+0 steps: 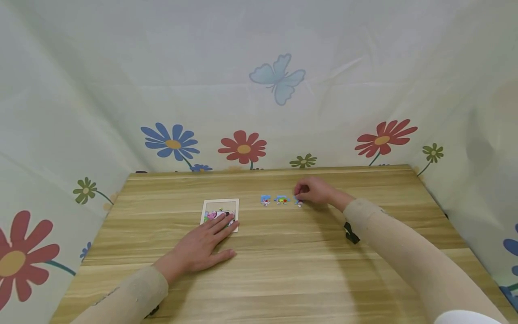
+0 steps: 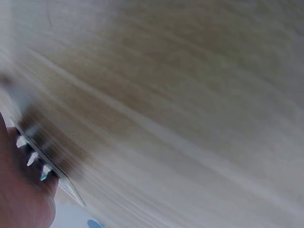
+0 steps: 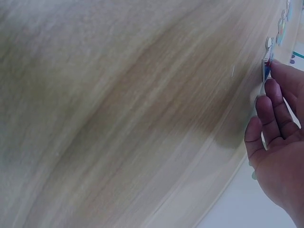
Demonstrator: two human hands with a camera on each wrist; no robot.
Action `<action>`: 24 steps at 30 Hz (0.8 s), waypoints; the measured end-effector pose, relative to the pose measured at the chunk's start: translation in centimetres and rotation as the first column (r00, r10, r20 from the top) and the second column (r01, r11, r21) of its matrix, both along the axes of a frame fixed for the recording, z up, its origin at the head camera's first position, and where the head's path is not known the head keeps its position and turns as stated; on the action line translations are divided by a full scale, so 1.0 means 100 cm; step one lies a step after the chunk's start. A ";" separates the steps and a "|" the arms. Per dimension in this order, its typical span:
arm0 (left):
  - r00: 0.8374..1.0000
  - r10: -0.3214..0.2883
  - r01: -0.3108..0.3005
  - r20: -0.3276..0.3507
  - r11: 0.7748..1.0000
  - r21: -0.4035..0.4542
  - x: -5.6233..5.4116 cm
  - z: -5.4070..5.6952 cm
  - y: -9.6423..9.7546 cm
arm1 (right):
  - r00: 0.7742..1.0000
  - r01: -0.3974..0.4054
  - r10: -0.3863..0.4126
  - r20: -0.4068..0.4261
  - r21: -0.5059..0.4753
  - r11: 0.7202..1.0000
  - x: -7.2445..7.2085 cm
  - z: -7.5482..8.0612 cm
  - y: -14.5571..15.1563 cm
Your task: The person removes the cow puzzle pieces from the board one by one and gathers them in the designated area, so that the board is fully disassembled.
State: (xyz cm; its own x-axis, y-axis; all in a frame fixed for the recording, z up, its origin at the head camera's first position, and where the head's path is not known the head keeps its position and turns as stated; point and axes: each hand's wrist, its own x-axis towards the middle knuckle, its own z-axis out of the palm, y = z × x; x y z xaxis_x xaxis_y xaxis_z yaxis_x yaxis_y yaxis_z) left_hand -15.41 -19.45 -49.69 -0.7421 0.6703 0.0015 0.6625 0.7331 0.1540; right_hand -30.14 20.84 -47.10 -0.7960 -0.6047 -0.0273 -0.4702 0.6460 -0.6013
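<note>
A white-framed picture puzzle board (image 1: 237, 204) lies left of the table's middle, a pink cartoon figure partly showing. My left hand (image 1: 204, 245) rests flat with its fingers across the board's lower part, hiding some of the picture. In the left wrist view, fingers overlap the thin board (image 2: 72, 191). To the right sit three small jigsaw pieces in a row: a left piece (image 1: 265, 200), a middle piece (image 1: 282, 200) and a right piece (image 1: 298, 202). My right hand (image 1: 317, 191) pinches the right piece (image 3: 266, 70) between thumb and forefinger; its other fingers are curled loosely.
The wood-grain table (image 1: 283, 279) ends at a back edge against a pale curtain (image 1: 332, 103) printed with flowers and a butterfly. More curtain hangs at both sides. A black strap (image 1: 351, 233) shows at the right wrist.
</note>
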 end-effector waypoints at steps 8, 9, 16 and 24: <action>1.000 0.005 -0.005 0.003 1.000 0.011 0.003 0.000 -0.001 | 1.000 0.013 -0.013 0.012 0.012 1.000 0.001 0.000 -0.003; 1.000 0.005 -0.005 0.005 1.000 0.010 0.004 0.000 -0.001 | 1.000 0.014 -0.014 0.015 0.011 1.000 0.001 0.000 -0.003; 1.000 -0.002 0.002 0.000 1.000 0.008 0.005 -0.001 -0.002 | 0.999 0.028 -0.028 0.020 0.033 0.999 -0.001 0.005 -0.011; 1.000 0.011 -0.011 0.010 1.000 0.006 0.010 0.005 -0.003 | 0.998 -0.055 0.054 0.014 0.044 0.998 -0.002 0.037 -0.057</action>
